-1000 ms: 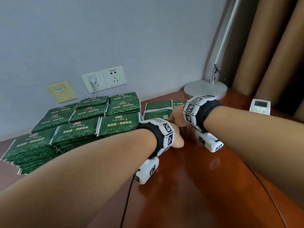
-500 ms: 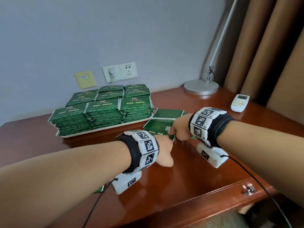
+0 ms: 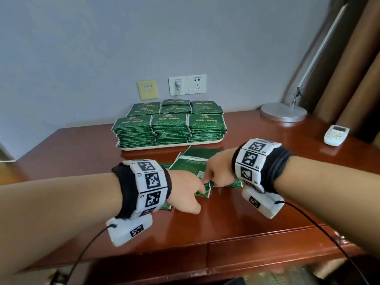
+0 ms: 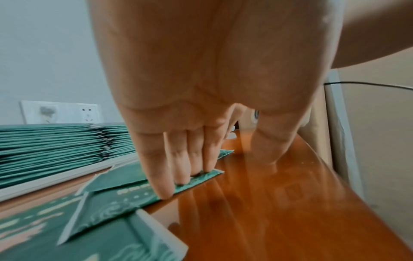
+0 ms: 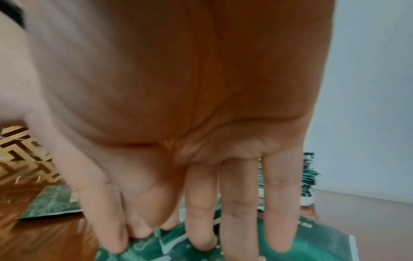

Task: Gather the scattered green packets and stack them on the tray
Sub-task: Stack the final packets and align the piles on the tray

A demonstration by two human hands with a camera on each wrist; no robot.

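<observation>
The left hand (image 3: 186, 192) lies palm down on the polished reddish-brown wooden desk (image 3: 226, 219), its straight fingers (image 4: 178, 169) pressing the near edge of a flat green foil packet (image 4: 125, 192) that overlaps other loose packets. Nothing is curled round or pinched. The right hand (image 3: 219, 171), just to its right and nearly touching it, also reaches down with extended fingers (image 5: 279, 220) whose tips rest on the loose green packets (image 3: 191, 163) spread flat on the desk; the thumb (image 5: 105, 220) touches a packet edge beside the index finger, and whether it pinches anything cannot be told.

Both wrists wear black bands with white blocks carrying black square markers (image 3: 151, 179), and white camera units with dark cables (image 3: 129, 229) hang below them.

Beyond the loose packets, toward the far wall, a shallow cream rectangular tray (image 3: 170, 146) carries neat tall stacks of green packets with gold print (image 3: 170, 124), arranged in rows.

Far right on the desk stand a round silver lamp base (image 3: 283, 115) and, nearer, a white remote control (image 3: 336, 134). On the grey wall behind the tray sit a yellow switch plate (image 3: 147, 90) and white power sockets (image 3: 187, 84).
</observation>
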